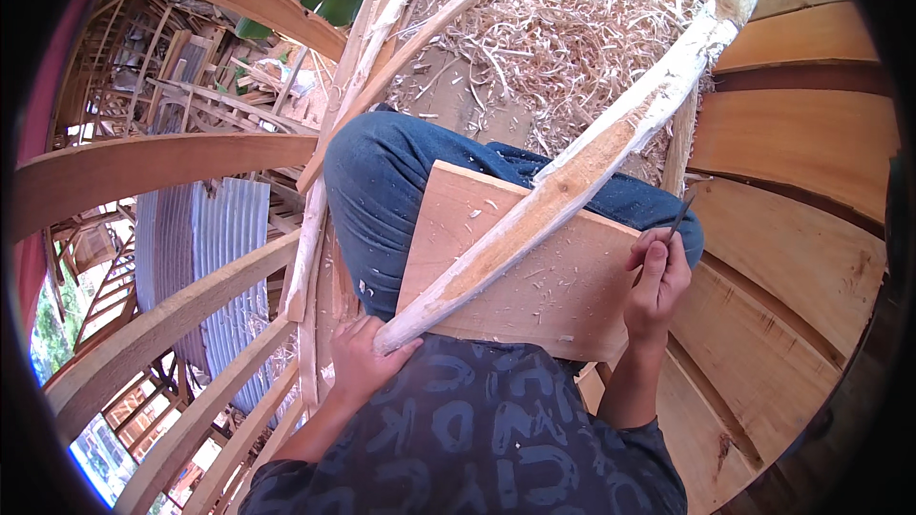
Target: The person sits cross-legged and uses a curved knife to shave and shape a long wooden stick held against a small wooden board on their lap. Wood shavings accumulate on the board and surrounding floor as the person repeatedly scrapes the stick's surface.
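A long, slightly bent peeled branch [534, 210] slants from my lap to the far right. Its bark is off, and tan shaved patches show along the pale wood. Across my thighs lies a flat wooden board [520, 277], sprinkled with small chips, with the branch resting over it. My left hand [367, 358] is closed round the branch's near end, by my waist. Above the board's right edge, my right hand [658, 281] is closed on a thin, dark knife [681, 215], its blade pointing up and away. The fist hides most of its handle.
Curly wood shavings [563, 38] heap up in front of my legs. Long wooden strips [329, 148] lean along my left side. Wide planks [792, 143] line the right, and curved slats [172, 167] stand at left, with corrugated sheets [229, 248] beyond them.
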